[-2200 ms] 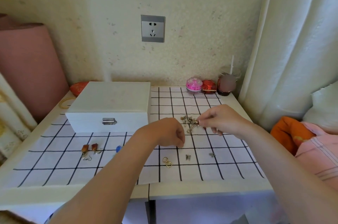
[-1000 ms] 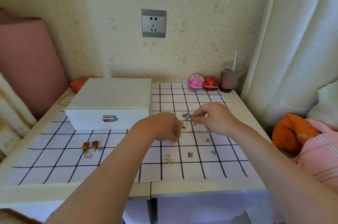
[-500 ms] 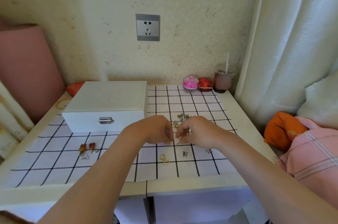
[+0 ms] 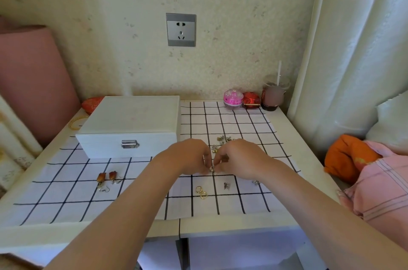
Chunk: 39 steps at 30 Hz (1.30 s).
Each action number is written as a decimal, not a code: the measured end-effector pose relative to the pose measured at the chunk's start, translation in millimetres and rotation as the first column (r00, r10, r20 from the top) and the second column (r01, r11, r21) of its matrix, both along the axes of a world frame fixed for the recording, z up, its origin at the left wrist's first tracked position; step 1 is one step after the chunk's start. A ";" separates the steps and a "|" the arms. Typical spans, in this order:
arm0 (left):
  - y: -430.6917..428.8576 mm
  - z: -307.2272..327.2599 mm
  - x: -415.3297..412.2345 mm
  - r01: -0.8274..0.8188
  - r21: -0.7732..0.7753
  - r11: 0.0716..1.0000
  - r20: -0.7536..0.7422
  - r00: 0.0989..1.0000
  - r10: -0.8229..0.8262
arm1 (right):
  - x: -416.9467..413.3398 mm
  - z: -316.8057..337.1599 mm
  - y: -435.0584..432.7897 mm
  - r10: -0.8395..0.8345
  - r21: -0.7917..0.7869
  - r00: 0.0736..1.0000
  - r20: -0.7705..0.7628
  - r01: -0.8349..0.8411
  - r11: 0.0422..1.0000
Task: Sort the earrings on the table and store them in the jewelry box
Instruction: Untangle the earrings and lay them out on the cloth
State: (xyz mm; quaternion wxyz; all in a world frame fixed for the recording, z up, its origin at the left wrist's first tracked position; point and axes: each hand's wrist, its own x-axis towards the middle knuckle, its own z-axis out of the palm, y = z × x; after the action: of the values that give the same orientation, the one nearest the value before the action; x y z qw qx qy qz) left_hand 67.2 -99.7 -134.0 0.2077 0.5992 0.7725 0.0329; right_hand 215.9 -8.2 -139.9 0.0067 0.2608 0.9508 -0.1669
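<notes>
A white jewelry box stands closed at the back left of the checked cloth. My left hand and my right hand meet over the cloth's middle, fingertips together, both pinching a small metal earring. Behind them lies a heap of small metal earrings. Two gold hoops lie in front of my hands, a small butterfly earring and a silver stud to their right. Two orange drop earrings lie at the left.
At the back right stand a pink trinket box, a red one and a cup with a straw. A gold bangle and a red pouch lie behind the box. A curtain hangs at right.
My right hand has come back from the heap toward me and met my left hand; both now pinch a small earring between them. The camera has shifted slightly.
</notes>
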 end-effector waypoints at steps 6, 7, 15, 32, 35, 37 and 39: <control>-1.2 4.6 -1.5 0.028 0.006 1.000 0.064 0.998 -0.029 | 19.8 17.8 42.7 -0.211 -0.119 0.956 -0.206 0.190 0.975; -0.9 6.6 -1.8 0.031 0.022 0.999 0.073 0.997 -0.032 | 24.9 17.1 49.1 -0.235 -0.104 0.949 -0.211 0.217 0.971; 16.9 10.3 1.2 0.009 0.219 0.976 0.117 0.993 -0.036 | 22.9 0.2 39.4 -0.148 -0.037 0.986 -0.081 0.146 0.989; 27.8 20.8 -10.1 -0.098 0.454 0.886 0.273 0.961 -0.034 | -2.7 16.1 31.5 -0.516 -0.662 0.800 -0.305 0.211 0.719; 31.0 21.9 -10.0 -0.146 0.527 0.837 0.271 0.962 -0.003 | -4.9 19.7 31.1 -0.597 -0.808 0.771 -0.223 0.197 0.556; 31.4 22.1 -12.2 -0.194 0.539 0.820 0.292 0.956 0.034 | -6.5 20.5 32.0 -0.626 -0.864 0.753 -0.205 0.161 0.477; 30.5 22.7 -13.9 -0.210 0.556 0.804 0.272 0.960 0.064 | -9.1 22.9 30.6 -0.634 -0.871 0.745 -0.205 0.157 0.466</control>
State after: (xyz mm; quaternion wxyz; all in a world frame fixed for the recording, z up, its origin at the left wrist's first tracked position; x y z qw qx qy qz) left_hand 53.2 -69.2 -111.3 0.1039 0.5676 0.7362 0.3536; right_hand 206.8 22.4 -117.0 -0.1647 0.3965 0.6374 -0.6398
